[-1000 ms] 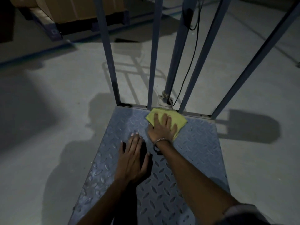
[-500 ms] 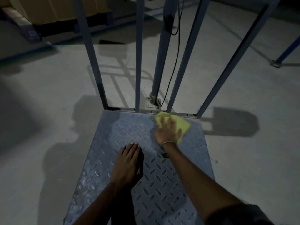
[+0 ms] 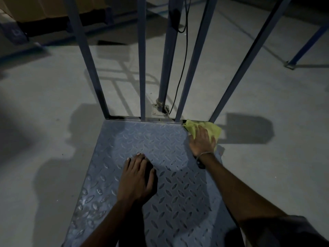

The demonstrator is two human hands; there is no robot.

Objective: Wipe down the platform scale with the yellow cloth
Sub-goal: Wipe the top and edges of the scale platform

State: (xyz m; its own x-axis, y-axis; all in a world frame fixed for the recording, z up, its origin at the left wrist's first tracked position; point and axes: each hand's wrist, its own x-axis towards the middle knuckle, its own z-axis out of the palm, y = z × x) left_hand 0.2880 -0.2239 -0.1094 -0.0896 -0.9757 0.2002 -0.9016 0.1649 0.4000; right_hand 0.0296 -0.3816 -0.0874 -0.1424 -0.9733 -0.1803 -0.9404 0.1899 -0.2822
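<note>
1. The person is leaning over the platform scale [image 3: 124, 139], and the left hand [image 3: 138, 179] is lying flat near the middle of the deck with its fingers straight and close together, holding nothing; it looks to be propping the body for the reach.
2. The right hand [image 3: 202, 140] is pressing down on the yellow cloth [image 3: 212, 129] with fingers spread and flat, likely so the cloth stays under the palm as it rubs.
3. The cloth is sitting at the far right corner of the deck, touching the back rail, with one edge hanging past the right edge.
4. The scale's deck is grey diamond-tread steel, dull and patchy near the left edge; blue railing bars [image 3: 142, 68] are rising from its back edge, beside a post with a black cable [image 3: 185, 50].
5. A thin bracelet [image 3: 204, 154] is circling the right wrist.
</note>
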